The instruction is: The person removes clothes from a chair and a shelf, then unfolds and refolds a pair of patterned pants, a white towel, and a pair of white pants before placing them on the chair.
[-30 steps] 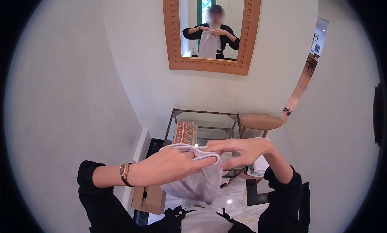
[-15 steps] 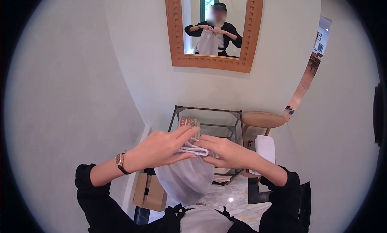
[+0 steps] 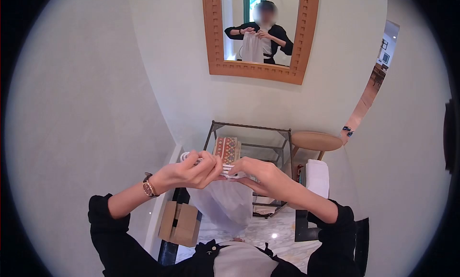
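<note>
Evidently, left hand [image 3: 194,171] and right hand [image 3: 262,174] both tight on bunched top of white cloth [image 3: 221,205], glass shelf [image 3: 251,126] far.

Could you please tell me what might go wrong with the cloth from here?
The bunched folds at the top of the pale cloth could slip loose if the left hand or right hand relaxes. If both let go, it might fall onto the marble floor. The watch, worn just behind the left hand, might possibly catch the fabric.
</note>
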Demonstrator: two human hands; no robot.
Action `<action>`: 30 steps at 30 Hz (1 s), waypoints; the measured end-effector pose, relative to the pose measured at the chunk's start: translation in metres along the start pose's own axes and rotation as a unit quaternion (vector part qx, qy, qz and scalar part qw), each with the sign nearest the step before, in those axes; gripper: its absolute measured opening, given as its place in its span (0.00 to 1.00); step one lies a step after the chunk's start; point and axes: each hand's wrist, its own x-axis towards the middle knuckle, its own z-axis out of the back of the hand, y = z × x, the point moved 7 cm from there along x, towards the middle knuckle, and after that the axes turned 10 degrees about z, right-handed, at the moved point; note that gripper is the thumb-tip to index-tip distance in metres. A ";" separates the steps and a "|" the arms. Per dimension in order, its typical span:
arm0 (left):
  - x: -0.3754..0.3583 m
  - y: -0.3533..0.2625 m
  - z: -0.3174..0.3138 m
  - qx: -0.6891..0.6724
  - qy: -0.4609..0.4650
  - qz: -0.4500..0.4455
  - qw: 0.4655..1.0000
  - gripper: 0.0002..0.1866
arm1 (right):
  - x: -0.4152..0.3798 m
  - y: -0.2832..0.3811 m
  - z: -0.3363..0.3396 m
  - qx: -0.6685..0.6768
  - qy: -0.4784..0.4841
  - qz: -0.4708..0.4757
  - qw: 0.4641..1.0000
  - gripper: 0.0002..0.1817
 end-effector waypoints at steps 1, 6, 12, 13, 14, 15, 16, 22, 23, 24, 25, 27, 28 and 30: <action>0.001 0.002 0.000 -0.028 0.006 0.018 0.999 0.22 | -0.001 -0.004 -0.001 0.023 -0.008 -0.023 0.999 0.14; 0.008 0.008 -0.009 -0.324 0.036 0.201 0.924 0.22 | -0.004 -0.013 -0.005 0.109 -0.051 -0.107 0.987 0.12; -0.001 -0.001 -0.025 -0.529 0.164 0.273 0.787 0.22 | -0.008 -0.023 -0.008 0.149 -0.089 -0.101 0.980 0.11; -0.001 -0.003 -0.025 -0.520 0.174 0.253 0.797 0.21 | -0.009 -0.023 -0.007 0.123 -0.077 -0.090 0.985 0.11; -0.001 -0.005 -0.026 -0.511 0.183 0.233 0.807 0.20 | -0.010 -0.023 -0.005 0.098 -0.065 -0.079 0.990 0.11; -0.001 -0.007 -0.026 -0.502 0.192 0.212 0.816 0.19 | -0.011 -0.022 -0.004 0.072 -0.053 -0.069 0.994 0.11; -0.001 -0.009 -0.026 -0.502 0.208 0.210 0.813 0.19 | -0.012 -0.023 -0.004 0.068 -0.040 -0.077 0.994 0.11; 0.004 0.000 -0.024 -0.572 0.254 0.242 0.742 0.17 | -0.019 -0.028 -0.004 0.153 -0.080 -0.123 0.977 0.11; 0.005 0.005 -0.024 -0.583 0.257 0.248 0.730 0.17 | -0.021 -0.030 -0.004 0.182 -0.117 -0.128 0.968 0.12; 0.006 0.009 -0.023 -0.594 0.259 0.255 0.718 0.16 | -0.025 -0.032 -0.004 0.210 -0.153 -0.133 0.956 0.12; 0.008 0.015 -0.020 -0.596 0.249 0.258 0.719 0.16 | -0.028 -0.032 -0.004 0.184 -0.157 -0.123 0.962 0.12; 0.011 0.028 -0.014 -0.598 0.227 0.264 0.722 0.15 | -0.034 -0.033 -0.006 0.132 -0.165 -0.102 0.972 0.12; 0.012 0.033 -0.013 -0.596 0.232 0.264 0.722 0.16 | -0.033 -0.030 -0.008 0.110 -0.150 -0.096 0.978 0.13; 0.012 0.041 -0.011 -0.593 0.242 0.264 0.721 0.17 | -0.031 -0.022 -0.013 0.066 -0.121 -0.085 0.987 0.13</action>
